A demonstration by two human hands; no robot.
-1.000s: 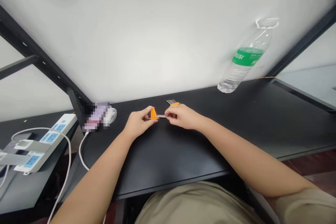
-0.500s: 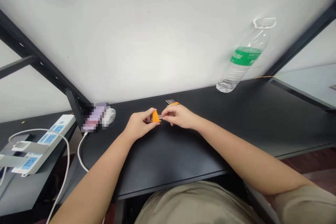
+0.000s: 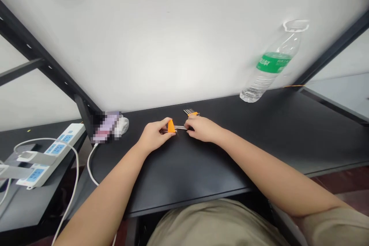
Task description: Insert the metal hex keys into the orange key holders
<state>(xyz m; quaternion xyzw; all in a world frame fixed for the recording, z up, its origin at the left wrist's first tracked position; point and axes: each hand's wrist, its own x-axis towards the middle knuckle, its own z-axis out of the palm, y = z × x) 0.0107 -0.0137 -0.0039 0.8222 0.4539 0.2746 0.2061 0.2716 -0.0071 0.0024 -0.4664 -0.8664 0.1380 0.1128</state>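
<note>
Orange holder [image 3: 171, 126] pinched over black desk [image 3: 184, 173].

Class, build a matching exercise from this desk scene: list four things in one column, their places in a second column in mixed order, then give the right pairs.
Things:
1. water bottle
2. power strip
3. orange piece
4. set of metal keys

Places:
A. pinched in the left hand
B. lying on the black desk just behind the right hand
C. on the lower surface at the far left, with white cables
D. standing at the back right, by the white wall

Pairs: 1-D, 2-C, 3-A, 4-B
</note>
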